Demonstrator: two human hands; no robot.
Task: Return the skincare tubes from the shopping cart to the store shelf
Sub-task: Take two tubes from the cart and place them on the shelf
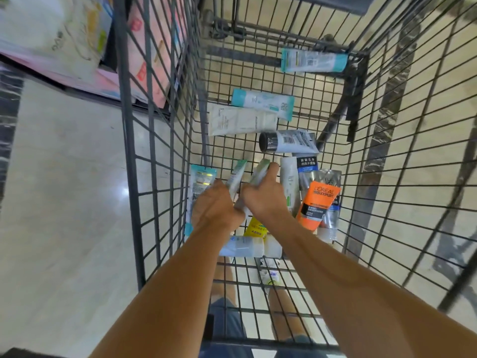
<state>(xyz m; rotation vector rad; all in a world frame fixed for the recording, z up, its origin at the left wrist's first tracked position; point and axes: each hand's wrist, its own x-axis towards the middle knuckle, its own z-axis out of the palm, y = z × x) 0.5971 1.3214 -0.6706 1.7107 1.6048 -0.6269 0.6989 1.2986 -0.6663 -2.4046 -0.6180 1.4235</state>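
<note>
Both my arms reach down into the wire shopping cart (160, 140). My left hand (215, 206) grips a green-and-white tube (236, 177) near the cart's left wall. My right hand (263, 196) grips a second green-and-white tube (259, 171) beside it. Several more tubes lie on the cart floor: a teal one (200, 182) at the left, an orange one (316, 202) at the right, a black-capped one (286, 142), a pale one (240, 121), a teal-capped one (262, 102) and another teal one (313, 60) at the far end.
A store shelf (64, 47) with pink and white packages stands to the left of the cart. A yellow tube (254, 227) and white tubes (245, 246) lie under my wrists. Pale tiled floor (64, 189) spreads to the left.
</note>
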